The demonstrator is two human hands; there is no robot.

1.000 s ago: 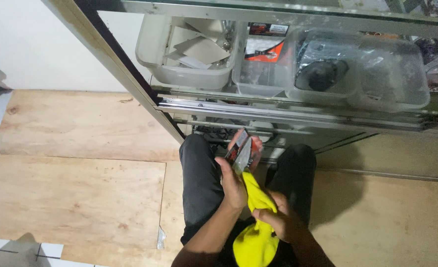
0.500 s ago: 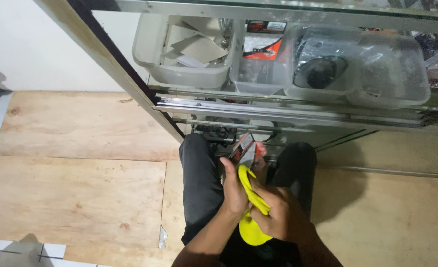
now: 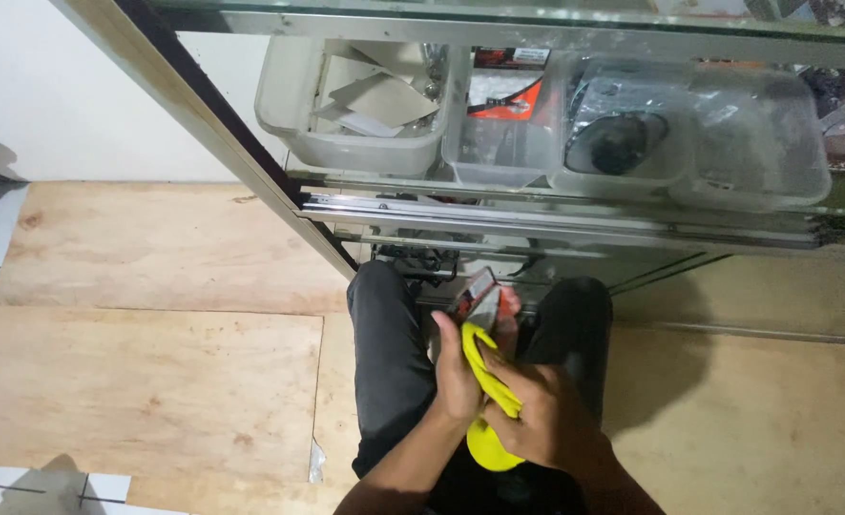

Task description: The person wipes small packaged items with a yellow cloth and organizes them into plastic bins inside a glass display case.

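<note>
Gripping a bright yellow soft cloth (image 3: 487,381), the right hand (image 3: 546,420) presses it against a small red-and-grey flat object (image 3: 478,298) pinched in the left hand (image 3: 459,367), over the lap; clear plastic tubs (image 3: 623,133) shelved at twelve o'clock.

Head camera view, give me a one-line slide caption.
Seated person's left hand and right hand hold a yellow cloth against a small packaged item, before a glass cabinet.
</note>
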